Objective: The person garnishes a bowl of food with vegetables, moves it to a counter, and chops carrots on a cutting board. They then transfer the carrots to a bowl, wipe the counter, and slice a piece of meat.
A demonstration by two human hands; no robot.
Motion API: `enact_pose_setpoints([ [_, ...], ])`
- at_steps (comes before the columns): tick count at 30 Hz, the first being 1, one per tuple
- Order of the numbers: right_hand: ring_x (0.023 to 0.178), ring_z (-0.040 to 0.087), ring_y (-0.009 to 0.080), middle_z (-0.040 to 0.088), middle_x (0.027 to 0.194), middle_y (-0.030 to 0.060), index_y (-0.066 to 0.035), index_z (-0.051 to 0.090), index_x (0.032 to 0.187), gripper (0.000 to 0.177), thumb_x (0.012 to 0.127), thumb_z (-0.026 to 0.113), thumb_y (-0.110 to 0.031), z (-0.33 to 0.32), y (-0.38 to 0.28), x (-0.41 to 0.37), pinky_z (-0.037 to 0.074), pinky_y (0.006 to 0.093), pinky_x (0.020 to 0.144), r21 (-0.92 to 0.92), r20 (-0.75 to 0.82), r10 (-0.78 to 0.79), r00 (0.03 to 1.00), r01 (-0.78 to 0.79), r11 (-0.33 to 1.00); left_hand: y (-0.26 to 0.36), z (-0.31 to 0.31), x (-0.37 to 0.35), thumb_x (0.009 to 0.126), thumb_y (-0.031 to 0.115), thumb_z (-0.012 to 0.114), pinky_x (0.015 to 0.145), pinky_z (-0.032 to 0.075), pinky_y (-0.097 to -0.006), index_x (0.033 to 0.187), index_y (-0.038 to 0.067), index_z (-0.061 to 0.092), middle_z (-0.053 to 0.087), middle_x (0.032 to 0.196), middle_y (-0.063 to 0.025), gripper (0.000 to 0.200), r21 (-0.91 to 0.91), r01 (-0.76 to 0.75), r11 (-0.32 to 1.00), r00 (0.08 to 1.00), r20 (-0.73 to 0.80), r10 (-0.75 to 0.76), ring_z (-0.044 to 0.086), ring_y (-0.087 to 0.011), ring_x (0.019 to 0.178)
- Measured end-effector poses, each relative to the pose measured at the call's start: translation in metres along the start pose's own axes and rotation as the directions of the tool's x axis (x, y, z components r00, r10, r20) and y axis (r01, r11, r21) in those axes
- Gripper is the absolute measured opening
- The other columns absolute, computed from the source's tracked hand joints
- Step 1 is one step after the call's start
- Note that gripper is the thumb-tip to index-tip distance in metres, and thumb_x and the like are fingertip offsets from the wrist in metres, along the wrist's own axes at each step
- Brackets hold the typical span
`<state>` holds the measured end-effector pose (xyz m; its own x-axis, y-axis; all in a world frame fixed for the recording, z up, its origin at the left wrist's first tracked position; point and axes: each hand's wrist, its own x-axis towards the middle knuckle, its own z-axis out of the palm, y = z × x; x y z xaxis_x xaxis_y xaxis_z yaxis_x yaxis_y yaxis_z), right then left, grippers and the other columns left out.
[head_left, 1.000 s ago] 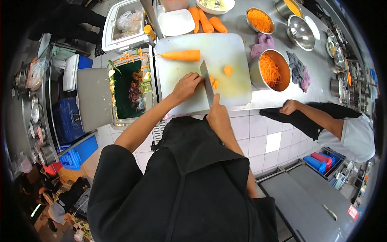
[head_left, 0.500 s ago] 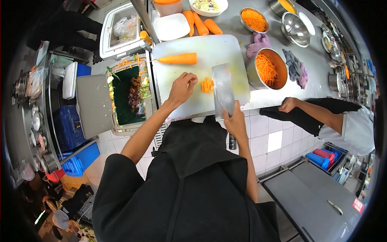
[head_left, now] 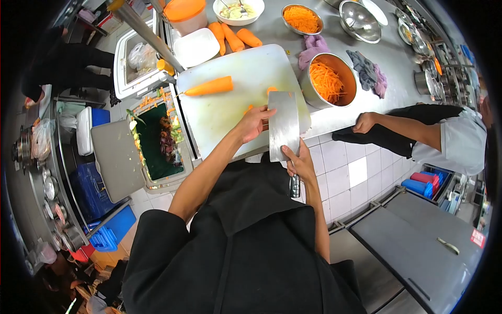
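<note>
My right hand (head_left: pixel 300 159) is closed around the handle of a cleaver (head_left: pixel 283 123), its broad blade upright in view over the right of the white cutting board (head_left: pixel 222 118). Curled fingers of my left hand (head_left: pixel 253 124) meet the blade's left edge; what they hold, if anything, is hidden. Small carrot pieces (head_left: pixel 272 90) show by the blade's top edge, and a bit of orange shows just above the left hand. The blade and hand cover the area between. A peeled, cut carrot (head_left: pixel 210 86) lies on the board's upper left.
A pot of shredded carrot (head_left: pixel 329 81) stands right of the board, near purple and grey cloths (head_left: pixel 362 70). Whole carrots (head_left: pixel 232 37) and a white tray (head_left: pixel 196 49) lie behind. A scrap bin (head_left: pixel 157 144) is at left. Another person's hand (head_left: pixel 364 122) is at right.
My left hand has moved right to the cleaver's edge. The cleaver has turned more upright, and the small pile of cut carrot is now mostly hidden. The whole view has shifted slightly.
</note>
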<state>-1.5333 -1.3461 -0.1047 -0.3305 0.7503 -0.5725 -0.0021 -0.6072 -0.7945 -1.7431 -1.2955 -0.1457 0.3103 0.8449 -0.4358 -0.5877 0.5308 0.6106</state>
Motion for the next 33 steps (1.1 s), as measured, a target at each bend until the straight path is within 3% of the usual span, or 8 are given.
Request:
enact_pose_setpoints([
  [10,0.036,0.039,0.0072,0.061,0.087,0.0095,-0.002,0.040,0.133,0.050,0.094,0.067,-0.018,-0.005,0.011,-0.004,0.034,0.0263,0.032,-0.001,-0.061,-0.013,0.998,0.013,1.000,-0.005,-0.021,-0.009,0.096,0.018,0.064,0.090,0.050,-0.0298,0.124,0.000,0.060,0.067,0.109,-0.0040,0.033,0.101,-0.041,0.994,0.975,-0.212,0.062,0.063,-0.0108,0.100],
  [13,0.036,0.040,0.0082,0.059,0.080,0.0086,-0.001,0.044,0.126,0.041,0.094,0.066,-0.016,-0.012,0.007,-0.007,0.034,0.0268,0.032,-0.115,-0.122,-0.032,0.992,0.017,0.993,0.005,-0.024,-0.012,0.094,0.022,0.067,0.090,0.050,-0.0358,0.123,0.001,0.062,0.068,0.107,-0.0068,0.036,0.588,0.005,0.809,0.942,-0.274,0.193,0.064,-0.0168,0.098],
  [15,0.035,0.041,0.0087,0.058,0.076,0.0079,-0.001,0.045,0.120,0.036,0.095,0.065,-0.016,-0.017,0.009,-0.005,0.034,0.0271,0.032,-0.186,-0.180,-0.051,0.982,0.017,0.982,0.009,-0.023,-0.010,0.088,0.027,0.070,0.087,0.049,-0.0425,0.118,0.005,0.065,0.069,0.103,-0.0099,0.037,0.983,-0.069,-0.168,0.788,0.157,0.595,0.065,-0.0248,0.095],
  [22,0.035,0.042,0.0099,0.054,0.068,0.0066,-0.001,0.047,0.109,0.026,0.095,0.064,-0.016,-0.023,0.020,-0.002,0.034,0.0281,0.032,-0.249,-0.229,-0.110,0.967,0.051,0.967,0.026,-0.009,0.068,0.086,0.037,0.069,0.080,0.049,-0.0437,0.099,0.006,0.066,0.069,0.094,-0.0083,0.033,0.975,0.151,-0.163,0.781,-0.016,0.625,0.065,-0.0275,0.093],
  [24,0.035,0.042,0.0098,0.055,0.068,0.0066,-0.001,0.047,0.109,0.026,0.095,0.064,-0.016,-0.022,0.023,0.000,0.034,0.0280,0.032,-0.246,-0.230,-0.095,0.968,0.037,0.969,0.039,-0.006,0.049,0.086,0.035,0.071,0.078,0.050,-0.0400,0.096,0.005,0.065,0.070,0.093,-0.0086,0.032,0.995,0.084,0.053,0.825,-0.100,0.556,0.066,-0.0268,0.088],
  [26,0.036,0.042,0.0093,0.056,0.070,0.0069,-0.001,0.048,0.112,0.030,0.094,0.066,-0.016,-0.019,0.028,-0.001,0.035,0.0276,0.032,-0.235,-0.220,-0.078,0.972,0.025,0.972,0.046,-0.023,-0.001,0.086,0.033,0.073,0.076,0.051,-0.0386,0.099,0.006,0.066,0.070,0.090,-0.0098,0.031,0.980,-0.135,0.150,0.664,-0.023,0.747,0.067,-0.0268,0.085],
  [29,0.036,0.042,0.0089,0.057,0.072,0.0076,0.000,0.047,0.118,0.036,0.093,0.067,-0.015,-0.022,0.049,0.007,0.035,0.0272,0.032,-0.227,-0.170,-0.063,0.983,0.023,0.974,0.067,-0.050,-0.094,0.084,0.021,0.078,0.063,0.052,-0.0306,0.103,0.003,0.071,0.072,0.093,-0.0094,0.027,0.951,0.070,0.301,0.389,-0.304,0.869,0.064,-0.0165,0.068],
  [33,0.037,0.043,0.0099,0.060,0.074,0.0088,0.000,0.044,0.126,0.042,0.093,0.067,-0.012,-0.013,0.050,0.011,0.035,0.0267,0.033,-0.246,-0.144,-0.045,0.989,0.008,0.969,0.044,-0.092,-0.132,0.089,0.007,0.069,0.087,0.051,-0.0366,0.108,0.004,0.069,0.068,0.108,-0.0111,0.020,0.965,0.253,0.074,0.205,-0.128,0.970,0.065,-0.0259,0.098],
])
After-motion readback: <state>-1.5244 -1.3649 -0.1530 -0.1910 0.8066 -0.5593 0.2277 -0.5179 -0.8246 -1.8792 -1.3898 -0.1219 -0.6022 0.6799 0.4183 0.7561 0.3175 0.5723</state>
